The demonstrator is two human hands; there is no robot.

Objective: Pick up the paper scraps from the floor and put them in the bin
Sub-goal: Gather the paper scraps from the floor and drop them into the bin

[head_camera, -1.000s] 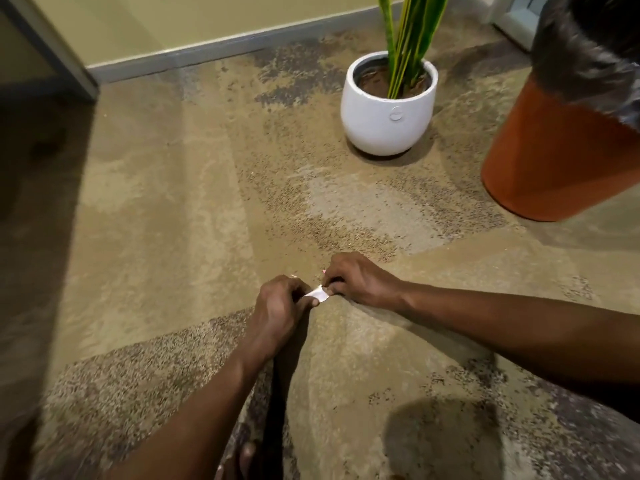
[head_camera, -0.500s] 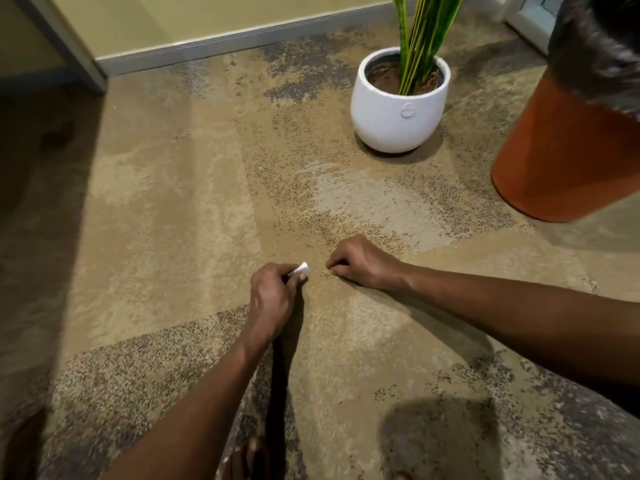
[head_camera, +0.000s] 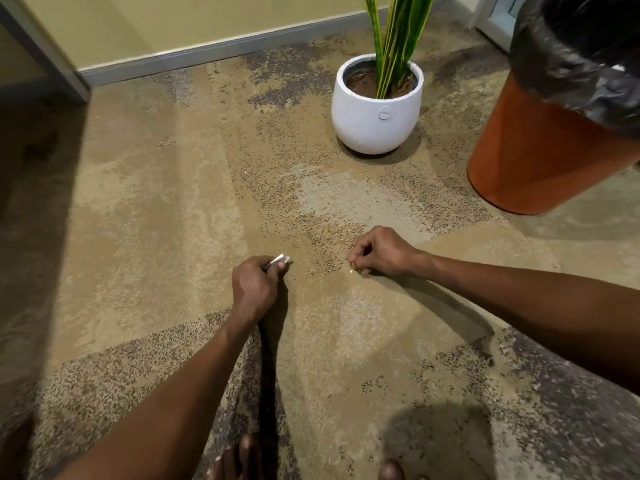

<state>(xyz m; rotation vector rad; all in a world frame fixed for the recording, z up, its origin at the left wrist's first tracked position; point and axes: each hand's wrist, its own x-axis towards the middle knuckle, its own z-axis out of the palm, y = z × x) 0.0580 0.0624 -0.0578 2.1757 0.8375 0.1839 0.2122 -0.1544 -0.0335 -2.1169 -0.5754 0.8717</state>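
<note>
1 black-lined bin [head_camera: 540, 157], contents unseen

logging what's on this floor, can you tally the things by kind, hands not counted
paper scraps: 1, a white one pinched in the left hand
tiny bits: 1, a greenish speck at the right hand fingers; cannot tell what it is
plant pots: 1, white
bins: 1, orange with a black liner
total: 4

Pot [head_camera: 377, 112] emblem illegible; no text.
</note>
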